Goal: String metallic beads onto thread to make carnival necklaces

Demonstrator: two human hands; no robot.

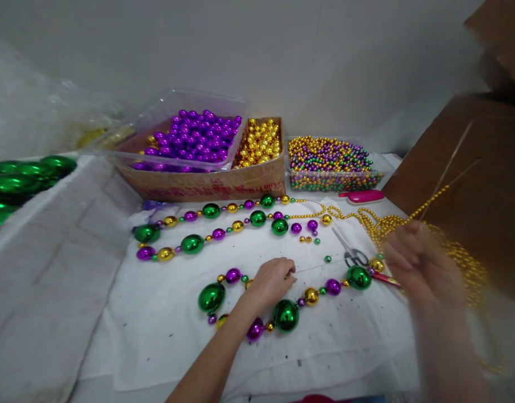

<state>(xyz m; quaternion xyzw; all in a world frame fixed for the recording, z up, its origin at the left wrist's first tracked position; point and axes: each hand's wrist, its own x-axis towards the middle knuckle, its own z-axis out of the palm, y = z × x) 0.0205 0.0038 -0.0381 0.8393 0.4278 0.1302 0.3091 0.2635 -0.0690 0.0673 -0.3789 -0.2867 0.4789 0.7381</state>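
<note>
My left hand (271, 281) rests on the white cloth (165, 313) with its fingers curled, pinching at the near bead string (286, 314) of green, purple and gold balls. My right hand (412, 263) is raised at the right and smeared by motion; it seems closed on a strand of small gold beads (429, 202) that runs up and to the right. A second, longer string of big beads (211, 226) lies across the cloth further back. Scissors (352, 254) lie beside my right hand.
At the back stand a clear tub of purple balls (194, 137), a cardboard box of gold balls (260, 143) and a clear tray of small mixed beads (331, 162). Green balls (18, 179) sit far left. A pink tool (362, 196) and a brown carton (471, 168) are at the right.
</note>
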